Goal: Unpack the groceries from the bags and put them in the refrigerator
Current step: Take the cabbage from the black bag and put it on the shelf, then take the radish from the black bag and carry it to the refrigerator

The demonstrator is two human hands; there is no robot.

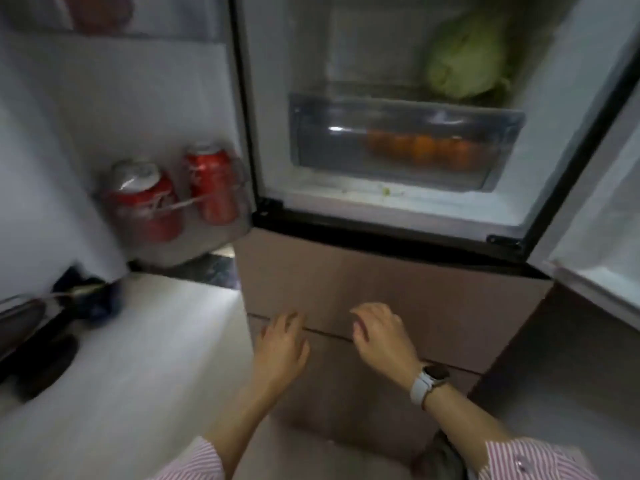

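Far left, on the floor: dark shoes and a dark blue bundle, blurred, can't identify further.

Left fridge door is swung open. Its low shelf holds two red cans side by side behind a rail. White script on the red bodies, too smeared to read, so no brand call.

Left hand: palm down, fingers loosely curved and slightly spread, tips at the seam between the two brown drawer fronts below the open compartment. Holds nothing. Can't tell whether the tips actually touch the panel or hover just off it.

Right hand: just beside the left, same seam line. Fingers curled downward, close together, tips at the gap. Empty too. Contact unclear because of motion blur. White-strap watch on that wrist, dark face, no readable display. Striped pink-white sleeves on both arms.

Refrigerator interior, far centre to right: clear crisper drawer is closed, with orange fruit inside toward its right half. On the shelf above it, far right, a green cabbage. Small green scraps on the compartment floor in front of the drawer.

Right door is also open, edge-on at the right border.

No labels or writing are legible anywhere.
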